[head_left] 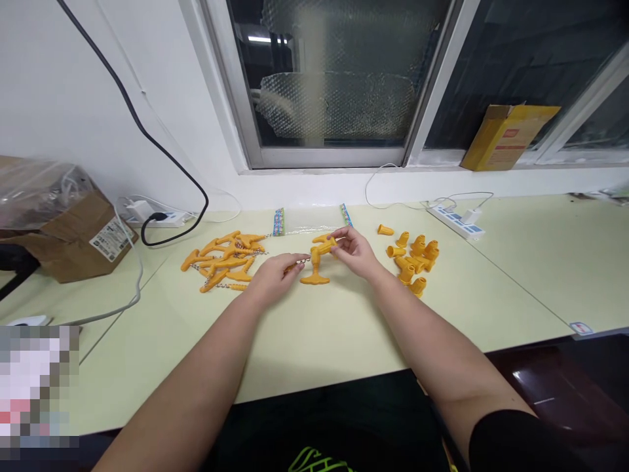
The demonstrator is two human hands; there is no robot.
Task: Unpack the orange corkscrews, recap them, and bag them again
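My right hand (358, 254) pinches a hollow yellow plastic cap (325, 247) between thumb and fingertips, tilted above the table. Directly under and touching the cap's left end, or very near it, is a T-shaped yellow handle (315, 278) with its crossbar down. My left hand (276, 280) is closed at the left of them, its fingers on a short metal chain and a yellow part, mostly hidden by the fingers. Behind the cap lies another yellow handle (320, 238). A heap of yellow T-handles with chains (227, 261) lies left; loose yellow caps (417, 263) stand and lie right.
A clear plastic bag (312, 220) with patterned ends lies behind my hands. Power strips (457, 221) with cables sit along the wall. At the left are a cardboard box (73, 252) and a black cable (147, 131); a yellow carton (508, 137) leans by the window.
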